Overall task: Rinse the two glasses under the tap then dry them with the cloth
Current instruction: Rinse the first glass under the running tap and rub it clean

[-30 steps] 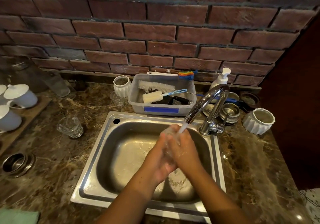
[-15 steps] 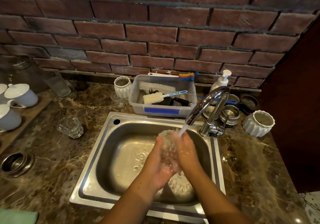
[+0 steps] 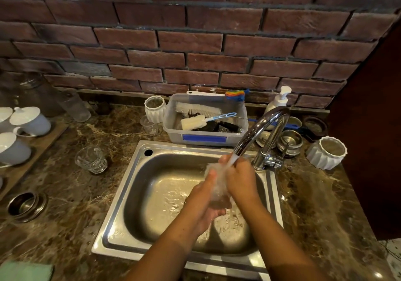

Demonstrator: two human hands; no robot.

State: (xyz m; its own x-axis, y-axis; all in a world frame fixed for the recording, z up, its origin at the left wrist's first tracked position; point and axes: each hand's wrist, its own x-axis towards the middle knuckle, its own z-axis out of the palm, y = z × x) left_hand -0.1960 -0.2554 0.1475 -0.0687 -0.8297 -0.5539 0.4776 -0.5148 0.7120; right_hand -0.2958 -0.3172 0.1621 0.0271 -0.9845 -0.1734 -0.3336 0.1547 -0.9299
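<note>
- Both hands are wrapped around one glass (image 3: 217, 185) over the sink (image 3: 121, 196): left hand (image 3: 204, 202) cups it from below, right hand (image 3: 240, 178) grips its far side.
- Water from the tap (image 3: 260, 129) pours straight onto the glass, just beyond the right hand's knuckles; the glass itself is blurred by the stream.
- Well to the left of the hands, the second glass (image 3: 91, 159) stands upright on the counter (image 3: 65, 194).
- Down at the near left, below the left forearm, a green cloth (image 3: 23, 271) lies at the counter edge.
- Beyond the hands, a plastic tub (image 3: 205, 138) holds brushes.
</note>
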